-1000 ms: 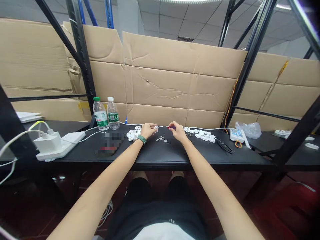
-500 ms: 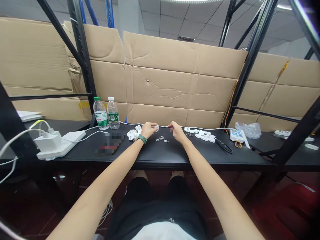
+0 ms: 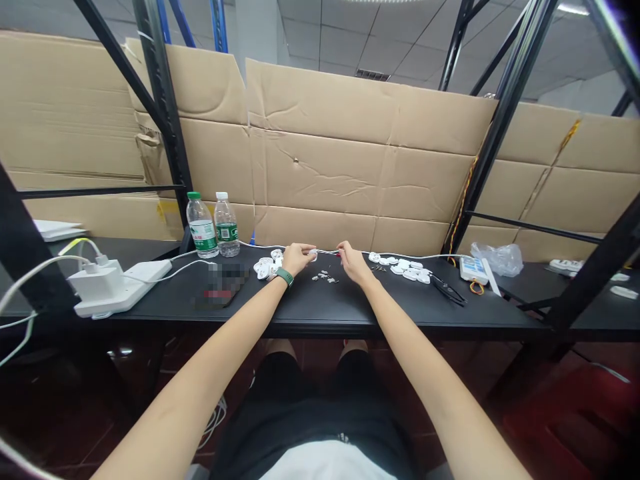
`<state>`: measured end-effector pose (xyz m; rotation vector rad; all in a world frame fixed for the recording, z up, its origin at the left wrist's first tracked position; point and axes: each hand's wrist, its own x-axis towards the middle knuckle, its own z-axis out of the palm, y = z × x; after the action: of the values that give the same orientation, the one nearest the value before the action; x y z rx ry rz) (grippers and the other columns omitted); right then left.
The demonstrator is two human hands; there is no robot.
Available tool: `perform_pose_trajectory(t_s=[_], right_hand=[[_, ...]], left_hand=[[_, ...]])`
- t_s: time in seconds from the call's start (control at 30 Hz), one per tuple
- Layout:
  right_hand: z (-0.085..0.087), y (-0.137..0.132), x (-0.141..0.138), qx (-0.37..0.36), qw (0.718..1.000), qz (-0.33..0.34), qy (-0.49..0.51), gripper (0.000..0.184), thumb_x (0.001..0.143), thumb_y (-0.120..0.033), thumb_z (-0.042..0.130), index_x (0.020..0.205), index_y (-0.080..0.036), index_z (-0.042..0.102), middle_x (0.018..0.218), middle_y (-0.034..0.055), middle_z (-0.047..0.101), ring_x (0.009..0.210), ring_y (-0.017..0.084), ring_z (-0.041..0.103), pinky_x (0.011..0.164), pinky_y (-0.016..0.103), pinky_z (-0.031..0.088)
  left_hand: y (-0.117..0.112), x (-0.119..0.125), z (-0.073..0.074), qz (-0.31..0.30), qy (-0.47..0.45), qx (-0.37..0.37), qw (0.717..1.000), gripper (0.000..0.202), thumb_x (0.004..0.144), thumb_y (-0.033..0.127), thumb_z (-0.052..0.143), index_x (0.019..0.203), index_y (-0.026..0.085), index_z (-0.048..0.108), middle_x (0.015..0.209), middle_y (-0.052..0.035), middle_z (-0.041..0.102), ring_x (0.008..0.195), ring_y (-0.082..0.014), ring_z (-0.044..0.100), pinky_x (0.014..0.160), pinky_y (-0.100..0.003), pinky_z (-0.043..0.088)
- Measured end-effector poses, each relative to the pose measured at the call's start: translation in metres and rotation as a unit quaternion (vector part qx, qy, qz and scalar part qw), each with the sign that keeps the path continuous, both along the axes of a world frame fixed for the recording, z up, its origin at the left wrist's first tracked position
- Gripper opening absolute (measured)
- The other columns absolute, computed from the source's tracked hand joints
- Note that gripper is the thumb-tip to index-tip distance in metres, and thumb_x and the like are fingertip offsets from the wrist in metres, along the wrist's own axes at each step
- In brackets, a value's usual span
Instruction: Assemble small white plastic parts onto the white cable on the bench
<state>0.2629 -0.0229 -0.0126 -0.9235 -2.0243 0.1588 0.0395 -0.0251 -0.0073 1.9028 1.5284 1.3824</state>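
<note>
Far out over a black table (image 3: 350,310), my left hand (image 3: 297,257) is closed on a small white plug part (image 3: 313,253). Facing it, my right hand (image 3: 353,262) is closed on a small red-handled tool (image 3: 340,253) whose tip points at that part. Between and just in front of the hands lie several tiny metal pieces (image 3: 324,276). A heap of white plug shells (image 3: 264,267) sits left of my left wrist, which wears a green band. More white plug parts (image 3: 407,270) lie to the right of my right hand.
Two water bottles (image 3: 214,227) stand at the back left. A white power strip with an adapter (image 3: 114,285) lies at the left. Black pliers (image 3: 449,291), a white device (image 3: 473,269) and a plastic bag (image 3: 493,258) lie to the right. Cardboard sheets (image 3: 350,153) and black rack posts ring the table.
The two hands have stayed together at the same spot; the right hand's grip on the red tool has shifted slightly towards the white part. The view has tipped a little.
</note>
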Motion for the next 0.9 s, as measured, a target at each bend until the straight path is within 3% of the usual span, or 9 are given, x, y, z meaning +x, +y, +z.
perform_pose_trajectory(t_s=[0.17,0.3,0.43,0.7,0.9], right_hand=[[-0.0003,0.0018,0.0026,0.032,0.999,0.02,0.03,0.024,0.097,-0.029,0.043,0.116,-0.021,0.054,0.082,0.0048,0.067,0.078,0.023,0.065,0.083,0.038,0.049],[0.0011,0.0031,0.0025,0.05,0.994,0.043,0.085,0.018,0.088,-0.027,0.055,0.105,-0.022,0.06,0.097,0.007,0.071,0.094,0.023,0.068,0.09,0.039,0.052],[0.0028,0.0021,0.0029,0.019,0.991,0.059,0.115,0.013,0.082,-0.027,0.06,0.092,-0.023,0.067,0.096,0.0047,0.073,0.092,0.022,0.069,0.09,0.038,0.054],[0.0006,0.0029,-0.0019,0.033,0.992,0.078,0.094,0.02,0.081,-0.025,0.051,0.095,-0.021,0.065,0.101,0.0069,0.069,0.094,0.022,0.065,0.09,0.038,0.05],[-0.0048,0.0021,-0.0013,-0.104,0.987,-0.004,0.123,0.03,0.086,-0.049,0.058,0.103,-0.025,0.053,0.076,-0.0017,0.063,0.07,0.02,0.06,0.074,0.035,0.05]], left_hand=[[-0.0016,0.0015,0.0004,-0.01,-0.012,-0.008,1.0,0.039,0.077,0.022,0.076,0.115,0.014,0.079,0.103,-0.01,0.08,0.079,-0.0205,0.075,0.055,-0.021,0.057],[-0.0025,0.0027,0.001,-0.012,-0.029,-0.011,0.999,0.037,0.077,0.021,0.077,0.113,0.013,0.079,0.104,-0.0098,0.079,0.081,-0.0205,0.076,0.052,-0.019,0.056],[-0.0029,0.0032,0.0014,-0.015,-0.061,-0.022,0.998,0.041,0.077,0.022,0.078,0.116,0.01,0.077,0.098,-0.0122,0.08,0.073,-0.0194,0.075,0.054,-0.022,0.058],[-0.0046,0.0049,0.0018,-0.017,-0.039,-0.02,0.999,0.036,0.076,0.02,0.076,0.111,0.012,0.079,0.104,-0.0102,0.079,0.087,-0.0231,0.076,0.058,-0.023,0.06],[-0.0033,0.0029,0.0002,-0.002,-0.028,-0.026,0.999,0.035,0.077,0.018,0.076,0.111,0.012,0.079,0.101,-0.0103,0.08,0.084,-0.0219,0.076,0.058,-0.022,0.06]])
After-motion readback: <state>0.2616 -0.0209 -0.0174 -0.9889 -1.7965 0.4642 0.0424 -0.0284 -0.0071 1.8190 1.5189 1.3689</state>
